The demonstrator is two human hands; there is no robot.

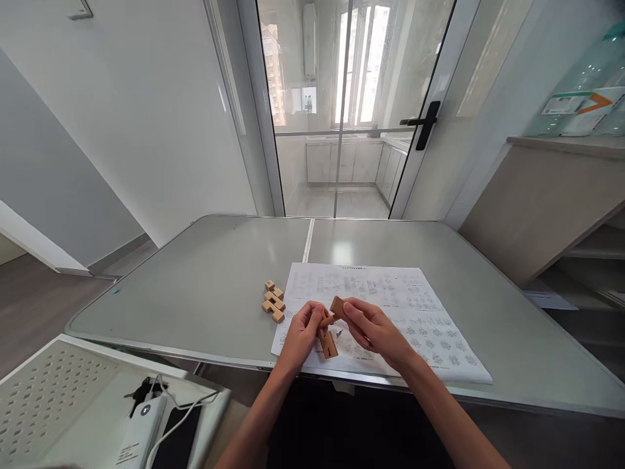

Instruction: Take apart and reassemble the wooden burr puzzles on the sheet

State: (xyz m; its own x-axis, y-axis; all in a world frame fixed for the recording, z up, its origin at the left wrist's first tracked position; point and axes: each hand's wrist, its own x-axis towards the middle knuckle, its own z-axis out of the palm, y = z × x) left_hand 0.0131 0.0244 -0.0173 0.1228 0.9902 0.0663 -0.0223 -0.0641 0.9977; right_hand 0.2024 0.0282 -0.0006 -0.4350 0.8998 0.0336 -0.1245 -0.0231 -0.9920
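Observation:
Over the near edge of a grey table (205, 286), my left hand (301, 333) is closed around a notched wooden puzzle piece (328, 341) that points down. My right hand (372, 329) pinches a second wooden piece (338, 306), tilted and touching the first one. Both hands hover above a printed instruction sheet (415, 312) covered with small diagrams. A few more notched wooden pieces (273, 301) lie side by side on the table just left of the sheet.
At the lower left stands a white perforated stool or shelf (53, 384) carrying a white power bank (141, 433) with a cable and keys. A glass sliding door (351, 111) lies beyond the table. A wooden shelf unit (551, 202) is on the right.

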